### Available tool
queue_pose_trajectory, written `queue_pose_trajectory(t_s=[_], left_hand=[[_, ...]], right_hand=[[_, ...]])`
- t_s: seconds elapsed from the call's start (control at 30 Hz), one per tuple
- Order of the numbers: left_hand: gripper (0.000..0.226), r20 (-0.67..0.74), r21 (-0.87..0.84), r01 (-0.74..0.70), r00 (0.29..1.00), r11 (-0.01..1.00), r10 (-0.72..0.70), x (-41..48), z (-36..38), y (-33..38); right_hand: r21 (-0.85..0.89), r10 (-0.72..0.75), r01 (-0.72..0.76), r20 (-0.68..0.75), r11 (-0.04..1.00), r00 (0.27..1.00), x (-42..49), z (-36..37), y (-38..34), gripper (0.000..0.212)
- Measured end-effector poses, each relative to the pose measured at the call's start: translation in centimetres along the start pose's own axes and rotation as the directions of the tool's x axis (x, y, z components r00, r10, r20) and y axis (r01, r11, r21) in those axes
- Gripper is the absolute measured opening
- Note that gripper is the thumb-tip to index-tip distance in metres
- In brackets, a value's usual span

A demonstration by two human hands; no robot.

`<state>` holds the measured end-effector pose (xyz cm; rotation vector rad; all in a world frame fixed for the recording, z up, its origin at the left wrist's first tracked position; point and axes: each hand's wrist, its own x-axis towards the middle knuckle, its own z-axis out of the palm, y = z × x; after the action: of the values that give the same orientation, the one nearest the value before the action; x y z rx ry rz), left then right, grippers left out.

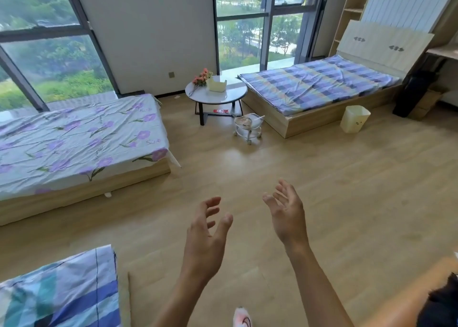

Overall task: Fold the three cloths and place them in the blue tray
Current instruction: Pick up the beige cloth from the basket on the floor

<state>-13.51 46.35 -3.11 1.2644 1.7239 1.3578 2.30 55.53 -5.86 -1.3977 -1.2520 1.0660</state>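
Observation:
My left hand (207,235) and my right hand (287,212) are held out in front of me over the wooden floor, palms facing each other. The fingers of both are spread and relaxed, and neither holds anything. No loose cloths and no blue tray are visible in this view.
A bed with a purple-flower sheet (74,143) stands at the left, a bed with a blue checked sheet (317,83) at the back right, and a third bed's corner (62,292) at bottom left. Between them are a round table (215,93), a small wheeled stool (247,125) and a pale bin (354,118).

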Motion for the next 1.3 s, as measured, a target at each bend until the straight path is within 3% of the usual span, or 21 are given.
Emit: queue_pose_trajectory(t_s=[0.17, 0.4, 1.0, 1.3], left_hand=[[0.031, -0.041, -0.04, -0.039, 0.998, 0.998, 0.037, 10.4, 2.2, 1.9], [0.026, -0.054, -0.088, 0.018, 0.998, 0.996, -0.023, 23.3, 4.5, 0.7], [0.02, 0.136, -0.202, 0.13, 0.985, 0.971, -0.104, 66.4, 12.4, -2.8], [0.019, 0.164, -0.154, 0.202, 0.971, 0.967, -0.177, 85.9, 20.0, -6.6]], right_hand=[[-0.006, -0.03, 0.031, 0.058, 1.0, 0.998, 10.4, 2.8, -2.2, 0.061], [-0.033, -0.008, 0.012, 0.115, 0.999, 0.993, 21.7, 7.6, -3.1, 0.06], [-0.064, 0.042, -0.041, 0.019, 0.997, 0.999, 60.7, 21.2, -5.5, 0.048], [-0.017, 0.123, -0.123, 0.016, 0.992, 0.992, 81.5, 25.5, -1.4, 0.038]])
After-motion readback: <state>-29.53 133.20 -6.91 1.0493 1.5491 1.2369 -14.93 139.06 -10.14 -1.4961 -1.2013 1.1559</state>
